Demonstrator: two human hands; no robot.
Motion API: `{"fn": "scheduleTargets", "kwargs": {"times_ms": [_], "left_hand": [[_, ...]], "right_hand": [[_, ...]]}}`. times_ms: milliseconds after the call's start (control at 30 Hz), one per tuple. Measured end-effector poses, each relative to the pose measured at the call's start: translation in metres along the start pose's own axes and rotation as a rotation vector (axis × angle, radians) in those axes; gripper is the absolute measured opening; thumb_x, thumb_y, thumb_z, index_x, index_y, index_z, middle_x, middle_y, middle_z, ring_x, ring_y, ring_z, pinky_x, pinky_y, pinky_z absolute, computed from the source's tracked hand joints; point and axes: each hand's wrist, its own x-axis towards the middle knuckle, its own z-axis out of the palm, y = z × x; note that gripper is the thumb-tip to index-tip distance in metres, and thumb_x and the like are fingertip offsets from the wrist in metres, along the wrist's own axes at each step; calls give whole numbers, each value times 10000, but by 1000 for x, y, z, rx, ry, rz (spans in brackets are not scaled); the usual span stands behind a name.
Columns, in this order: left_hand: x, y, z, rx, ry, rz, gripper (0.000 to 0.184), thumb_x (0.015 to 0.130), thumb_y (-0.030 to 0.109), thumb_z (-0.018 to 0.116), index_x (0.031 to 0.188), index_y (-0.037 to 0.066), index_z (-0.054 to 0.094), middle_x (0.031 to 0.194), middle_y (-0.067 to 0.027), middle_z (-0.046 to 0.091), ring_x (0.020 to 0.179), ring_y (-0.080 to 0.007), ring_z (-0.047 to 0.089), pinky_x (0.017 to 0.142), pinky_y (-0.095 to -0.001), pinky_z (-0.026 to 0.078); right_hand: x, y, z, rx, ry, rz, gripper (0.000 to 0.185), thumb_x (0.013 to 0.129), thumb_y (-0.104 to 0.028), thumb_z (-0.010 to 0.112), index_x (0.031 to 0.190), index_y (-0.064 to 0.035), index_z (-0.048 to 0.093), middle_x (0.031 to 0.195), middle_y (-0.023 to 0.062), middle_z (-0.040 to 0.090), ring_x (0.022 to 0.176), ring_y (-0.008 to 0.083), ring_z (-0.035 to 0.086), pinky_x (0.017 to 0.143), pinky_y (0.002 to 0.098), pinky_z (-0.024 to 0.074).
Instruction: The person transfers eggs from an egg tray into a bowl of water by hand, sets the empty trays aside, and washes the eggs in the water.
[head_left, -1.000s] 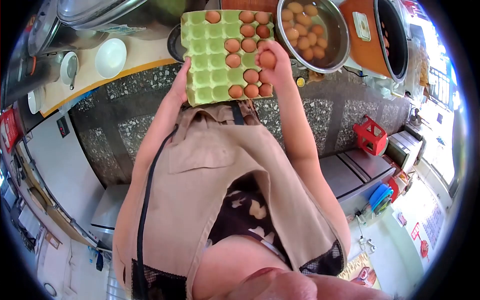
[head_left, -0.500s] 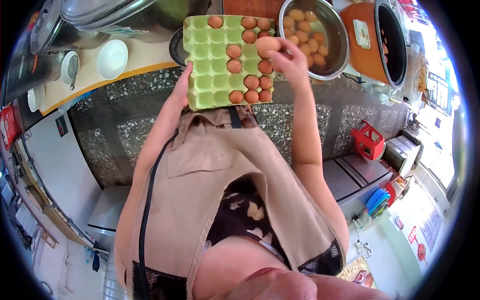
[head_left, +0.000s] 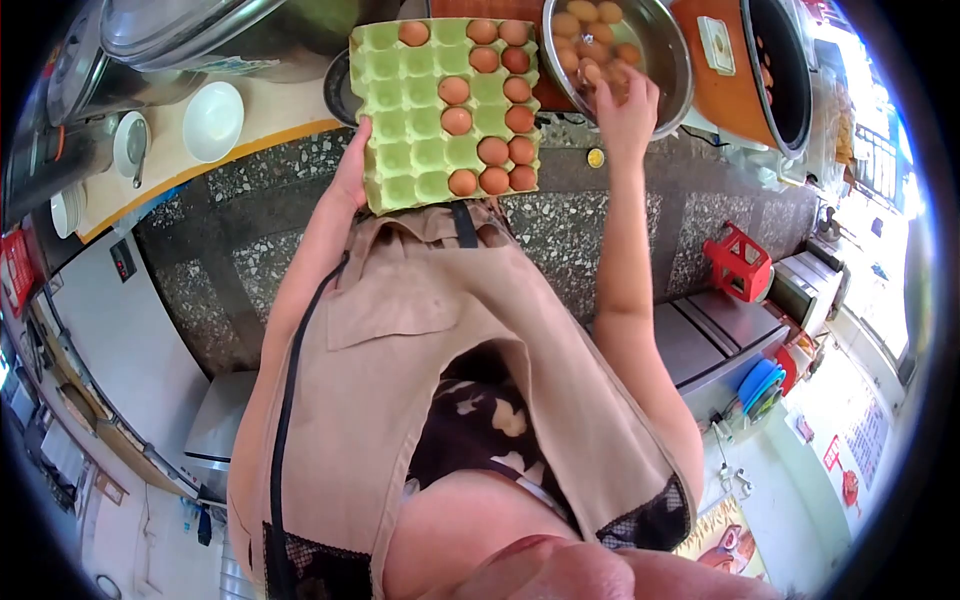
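Observation:
A green egg tray (head_left: 405,160) is tilted up in front of my apron, with brown eggs (head_left: 491,152) mostly in its right-hand columns and many bare cups on the left. My left hand (head_left: 352,165) is closed on the tray's lower left edge, its fingers hidden behind it. To the right, a metal bowl (head_left: 684,85) holds several eggs in water. My right hand (head_left: 628,105) reaches over its near rim, thumb and fingers curled at an egg (head_left: 592,73); the grip is partly hidden.
An orange-brown pot (head_left: 710,60) with a dark interior stands right of the bowl. White bowls (head_left: 213,122) and a large metal pot (head_left: 270,45) stand on the left counter. A red stool (head_left: 738,262) is on the floor at right. A small yellow round thing (head_left: 596,157) shows below the bowl.
My right hand has moved right with an egg, from above the tray into the metal bowl. The tray has shifted slightly left and up in view, still in my left hand.

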Motion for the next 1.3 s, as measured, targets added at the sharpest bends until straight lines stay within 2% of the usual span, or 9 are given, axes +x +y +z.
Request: {"fn": "scheduleTargets", "kwargs": {"times_ms": [133, 233, 467, 533, 567, 900, 1100, 1167, 1300], "left_hand": [[3, -1, -7, 1, -33, 13, 610, 946, 506, 313, 1376, 74, 336, 1345, -121, 448, 1199, -281, 473, 995, -436, 397], [4, -1, -7, 4, -34, 16, 611, 944, 507, 319, 1375, 74, 337, 1344, -125, 447, 1199, -283, 474, 996, -436, 397], [2, -1, -5, 16, -19, 15, 612, 943, 513, 318, 1373, 78, 343, 1342, -127, 450, 1195, -285, 477, 990, -438, 403], [4, 0, -7, -6, -36, 6, 610, 944, 513, 316, 1372, 79, 346, 1341, -126, 452, 1194, -285, 478, 989, -438, 404], [5, -1, -8, -27, -53, -11, 609, 945, 512, 313, 1371, 79, 348, 1340, -124, 453, 1193, -284, 480, 987, -438, 406], [14, -4, -20, -51, -98, -11, 600, 946, 508, 312, 1364, 81, 359, 1318, -118, 476, 1167, -278, 504, 969, -437, 426], [12, -2, -19, -3, -14, -2, 601, 943, 511, 319, 1364, 83, 361, 1314, -116, 481, 1162, -274, 508, 965, -425, 430], [12, -2, -18, 18, -20, 13, 609, 939, 518, 326, 1363, 82, 361, 1322, -116, 473, 1169, -273, 502, 971, -424, 425], [6, 0, -9, 5, -10, 0, 611, 938, 518, 330, 1365, 81, 357, 1329, -118, 465, 1178, -276, 494, 978, -428, 417]], "right_hand": [[-68, -42, 14, -68, -316, 143, 308, 784, -382, 657, 826, -90, 569, 692, 75, 616, 605, 287, 606, 560, 384, 483], [-84, -49, 41, -330, -378, 149, 419, 754, -436, 661, 975, -102, 536, 714, 118, 622, 648, 299, 626, 580, 402, 491], [-81, -54, 38, -90, -377, 235, 419, 782, -340, 637, 1074, -67, 512, 801, 149, 620, 769, 304, 624, 685, 413, 493], [-81, -53, 42, 935, -259, 625, 366, 809, -262, 588, 1087, -40, 502, 927, 138, 592, 849, 286, 605, 732, 416, 496], [-80, -54, 43, 935, -260, 625, 366, 809, -262, 588, 1087, -40, 502, 927, 138, 592, 849, 286, 605, 732, 416, 496], [-38, -114, 89, -197, -736, 76, 555, 685, -586, 635, 728, -34, 662, 769, 144, 658, 714, 293, 641, 618, 377, 508], [-38, -79, 74, 220, -754, 240, 435, 738, -441, 643, 796, -11, 669, 772, 90, 673, 672, 210, 637, 586, 322, 498], [-33, -79, 41, 890, -718, 642, 339, 748, -282, 695, 945, -9, 668, 741, 10, 644, 621, 101, 580, 552, 249, 466], [-6, -39, 7, 659, -360, 455, 358, 710, -195, 727, 1011, -13, 658, 750, 16, 628, 652, 74, 559, 588, 226, 466]]}}
